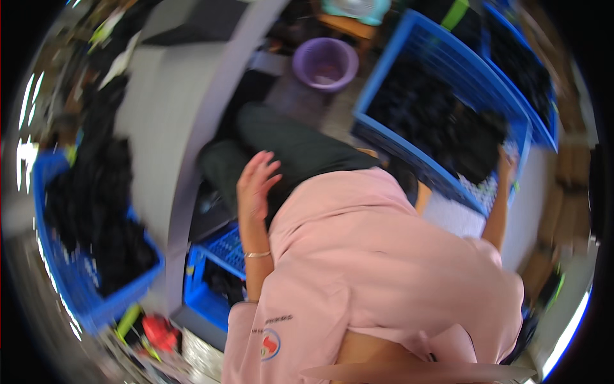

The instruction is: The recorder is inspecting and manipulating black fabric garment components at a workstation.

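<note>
My left hand (257,185) is raised over my dark trousers beside the table edge, fingers spread, with nothing in it. My right arm reaches out to the right, into a large blue plastic crate (441,163). There my right hand (507,160) is closed on the edge of a black cloth piece (481,146), its fingers partly blurred. More black cloth pieces (409,96) are heaped in the same crate, and a white speckled material (476,189) shows below the held piece.
A grey table (163,109) stands at my left. Past it, another blue crate (121,301) holds black cloth. A purple bucket (325,64) stands on the floor ahead, near a small fan (355,8). A lower blue crate (198,288) sits by my left elbow; cardboard boxes (563,217) line the far right.
</note>
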Demonstrator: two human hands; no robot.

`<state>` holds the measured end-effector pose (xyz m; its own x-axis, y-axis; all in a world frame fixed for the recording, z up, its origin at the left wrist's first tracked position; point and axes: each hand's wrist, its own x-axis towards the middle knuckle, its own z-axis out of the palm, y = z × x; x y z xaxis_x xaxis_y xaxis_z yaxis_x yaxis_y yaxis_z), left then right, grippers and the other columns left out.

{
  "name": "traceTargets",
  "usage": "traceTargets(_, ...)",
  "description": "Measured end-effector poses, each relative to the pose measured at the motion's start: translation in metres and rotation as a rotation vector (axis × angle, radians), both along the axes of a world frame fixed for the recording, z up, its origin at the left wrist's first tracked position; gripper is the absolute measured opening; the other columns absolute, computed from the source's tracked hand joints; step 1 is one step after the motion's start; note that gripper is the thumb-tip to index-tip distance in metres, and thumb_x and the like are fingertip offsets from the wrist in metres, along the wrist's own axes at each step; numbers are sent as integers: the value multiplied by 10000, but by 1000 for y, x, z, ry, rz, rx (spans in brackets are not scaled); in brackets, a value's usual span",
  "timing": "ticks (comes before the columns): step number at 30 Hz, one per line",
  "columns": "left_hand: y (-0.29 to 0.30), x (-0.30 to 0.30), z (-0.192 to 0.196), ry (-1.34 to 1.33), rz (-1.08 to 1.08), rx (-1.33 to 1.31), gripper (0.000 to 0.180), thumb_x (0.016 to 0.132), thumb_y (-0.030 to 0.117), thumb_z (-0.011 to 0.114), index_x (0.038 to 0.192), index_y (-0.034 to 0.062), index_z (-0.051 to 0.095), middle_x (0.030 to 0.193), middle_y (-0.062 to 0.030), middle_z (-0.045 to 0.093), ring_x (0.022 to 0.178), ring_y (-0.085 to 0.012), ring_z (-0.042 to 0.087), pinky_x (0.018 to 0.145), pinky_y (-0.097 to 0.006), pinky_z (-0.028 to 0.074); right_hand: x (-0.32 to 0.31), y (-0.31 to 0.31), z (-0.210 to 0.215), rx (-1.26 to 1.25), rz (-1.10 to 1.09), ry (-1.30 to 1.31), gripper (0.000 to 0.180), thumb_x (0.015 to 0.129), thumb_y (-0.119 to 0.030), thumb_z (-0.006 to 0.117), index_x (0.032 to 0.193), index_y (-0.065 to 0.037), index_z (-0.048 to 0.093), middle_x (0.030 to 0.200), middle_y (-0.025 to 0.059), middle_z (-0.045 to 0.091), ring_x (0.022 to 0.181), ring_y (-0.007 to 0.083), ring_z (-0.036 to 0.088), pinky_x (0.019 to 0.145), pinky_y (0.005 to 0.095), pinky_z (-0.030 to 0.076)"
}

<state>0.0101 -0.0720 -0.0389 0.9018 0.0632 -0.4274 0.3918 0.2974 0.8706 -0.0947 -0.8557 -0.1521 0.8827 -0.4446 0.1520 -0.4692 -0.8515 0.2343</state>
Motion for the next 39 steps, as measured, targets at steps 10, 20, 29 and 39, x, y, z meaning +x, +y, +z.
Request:
traceTargets(10, 85, 11, 11, -223, 473, 74, 311, 969, 152, 623, 1237, -6, 621, 1199, -115, 647, 1055, -204, 658, 839, -328, 570, 108, 245, -68, 262, -134, -412, 640, 822, -145, 720, 1388, -59, 434, 1351, 244, 462, 1234, 416, 492, 941, 525, 501)
traceTargets(20, 309, 81, 2, -188, 584, 1532, 367, 861, 209, 706, 1185, 40, 683, 1521, -261, 357, 1438, -399, 276, 1148, -478, 290, 261, 500, 44, 936, 571, -272, 585, 869, 25, 645, 1410, -27, 429, 1473, 224, 320, 1215, 362, 526, 987, 416, 471)
traceTargets(29, 375, 118, 7, -32, 472, 1749, 407, 863, 179, 684, 1223, -9, 646, 1460, -159, 480, 1430, -368, 307, 1138, -475, 300, 272, 624, 84, 1351, 772, -110, 477, 887, 6, 623, 1349, -16, 505, 1456, 188, 369, 1177, 286, 570, 910, 335, 525)
traceTargets(39, 316, 108, 44, -385, 592, 1485, 524, 822, 81, 728, 1316, -3, 575, 1519, -158, 399, 1424, -359, 324, 1139, -442, 320, 249, 698, 105, 1551, 900, 154, 402, 895, 41, 599, 1290, -10, 544, 1419, 143, 433, 1082, 216, 624, 845, 295, 525)
